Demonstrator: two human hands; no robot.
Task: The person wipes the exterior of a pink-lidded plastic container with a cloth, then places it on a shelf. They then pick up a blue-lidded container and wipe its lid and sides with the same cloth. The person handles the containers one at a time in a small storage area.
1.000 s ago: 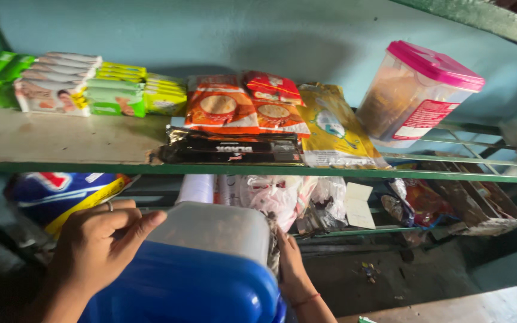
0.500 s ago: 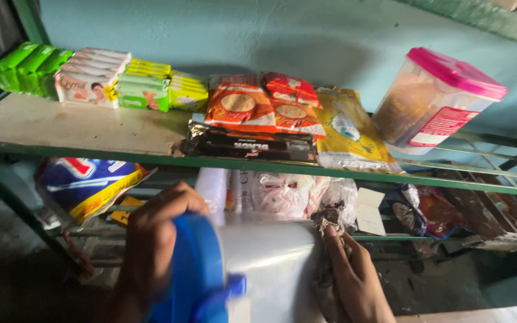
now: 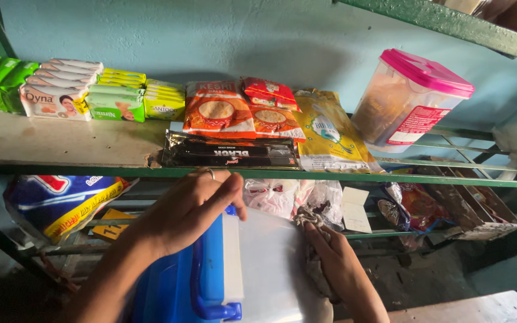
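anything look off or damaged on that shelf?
Yes: the green metal shelf has a chipped, worn front edge beside the black foil packet, which lies upside down. The pink-lidded clear plastic jar leans.
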